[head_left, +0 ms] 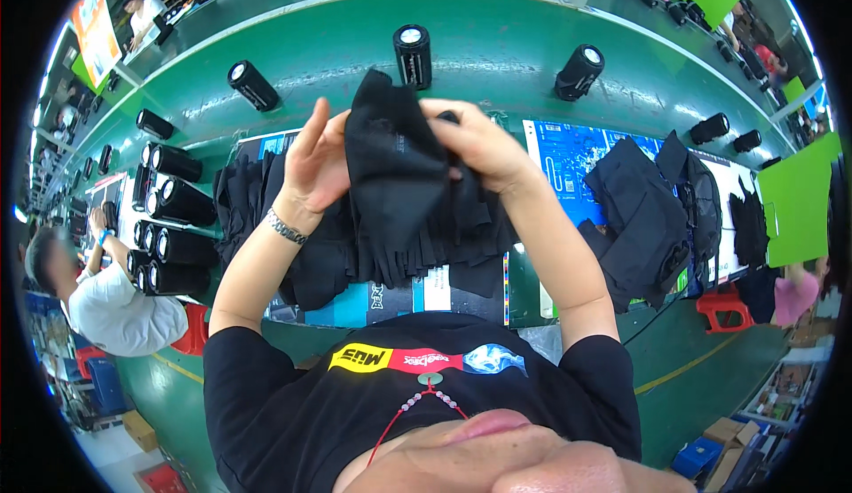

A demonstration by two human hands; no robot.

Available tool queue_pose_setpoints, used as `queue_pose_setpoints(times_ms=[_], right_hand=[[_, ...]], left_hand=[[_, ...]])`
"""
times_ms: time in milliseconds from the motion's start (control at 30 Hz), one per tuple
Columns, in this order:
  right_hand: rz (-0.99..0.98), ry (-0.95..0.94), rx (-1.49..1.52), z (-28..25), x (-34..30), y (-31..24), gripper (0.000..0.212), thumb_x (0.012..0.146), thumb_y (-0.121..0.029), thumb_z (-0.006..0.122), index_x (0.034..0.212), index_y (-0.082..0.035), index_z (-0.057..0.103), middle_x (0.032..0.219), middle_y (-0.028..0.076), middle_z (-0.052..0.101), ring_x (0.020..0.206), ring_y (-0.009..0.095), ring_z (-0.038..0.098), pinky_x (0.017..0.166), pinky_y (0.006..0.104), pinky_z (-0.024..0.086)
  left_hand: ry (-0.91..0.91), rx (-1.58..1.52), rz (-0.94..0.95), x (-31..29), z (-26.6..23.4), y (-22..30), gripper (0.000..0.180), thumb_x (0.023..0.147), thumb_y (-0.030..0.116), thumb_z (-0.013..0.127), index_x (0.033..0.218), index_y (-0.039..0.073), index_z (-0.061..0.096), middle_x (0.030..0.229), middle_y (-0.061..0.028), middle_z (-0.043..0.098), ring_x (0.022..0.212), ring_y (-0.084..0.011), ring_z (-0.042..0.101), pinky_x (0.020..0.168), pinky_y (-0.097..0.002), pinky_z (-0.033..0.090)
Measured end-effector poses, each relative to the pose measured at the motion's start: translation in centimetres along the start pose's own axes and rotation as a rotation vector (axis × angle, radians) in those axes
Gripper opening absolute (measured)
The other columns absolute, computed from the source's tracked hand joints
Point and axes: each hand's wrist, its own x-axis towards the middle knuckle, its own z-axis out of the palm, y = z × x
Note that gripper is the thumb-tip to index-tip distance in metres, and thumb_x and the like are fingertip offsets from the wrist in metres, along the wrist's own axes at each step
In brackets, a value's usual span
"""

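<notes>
Up in front of me, between my two hands, is a black cloth piece (pixel 399 160) with a small faint mark, its kind not clear. My right hand (pixel 479 142) is closed on its right upper edge. My left hand (pixel 318 160) has its thumb raised, while its other fingers reach to the cloth's left edge and partly disappear behind it. Below, a pile of similar black cloth pieces (pixel 324 267) covers much of the board on the bench. A black cylindrical speaker (pixel 414 65) stands upright just beyond the raised cloth.
More black cylindrical speakers stand on the green bench (pixel 497 40), one at far left (pixel 253 86) and one at far right (pixel 581 73). Several others are grouped at left (pixel 182 218). Another black cloth pile (pixel 643 218) lies at right. A person in a white shirt (pixel 133 311) sits at left.
</notes>
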Motion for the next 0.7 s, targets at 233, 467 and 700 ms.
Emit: queue_pose_setpoints(times_ms=[233,467,700], right_hand=[[-0.047,0.223,0.057,-6.7,4.0,1.3,0.011,0.085,-0.018,0.061,0.092,-0.011,0.064,0.078,-0.005,0.057,0.067,0.001,0.05,0.048,0.0169,0.033],[-0.306,0.849,-0.747,-10.5,13.7,4.7,0.014,0.082,-0.016,0.065,0.085,-0.003,0.069,0.081,0.006,0.063,0.067,0.015,0.058,0.06,0.0278,0.046],[-0.435,1.1,-0.845,-11.8,16.6,6.2,0.017,0.079,-0.02,0.069,0.081,-0.003,0.068,0.086,0.017,0.065,0.082,0.034,0.062,0.076,0.0385,0.047]], left_hand=[[0.162,0.33,-0.116,5.4,-3.4,-0.6,0.031,0.094,0.018,0.056,0.117,-0.003,0.055,0.113,-0.0095,0.062,0.105,-0.015,0.058,0.093,-0.0302,0.045],[0.573,0.863,0.273,13.6,-11.2,-0.3,0.029,0.085,0.021,0.068,0.1,-0.004,0.066,0.093,-0.0093,0.067,0.085,-0.0121,0.06,0.076,-0.0251,0.046],[0.665,0.916,0.277,18.7,-14.8,-1.2,0.023,0.085,0.02,0.068,0.091,-0.001,0.066,0.084,-0.0036,0.063,0.074,-0.0097,0.057,0.064,-0.0237,0.045]])
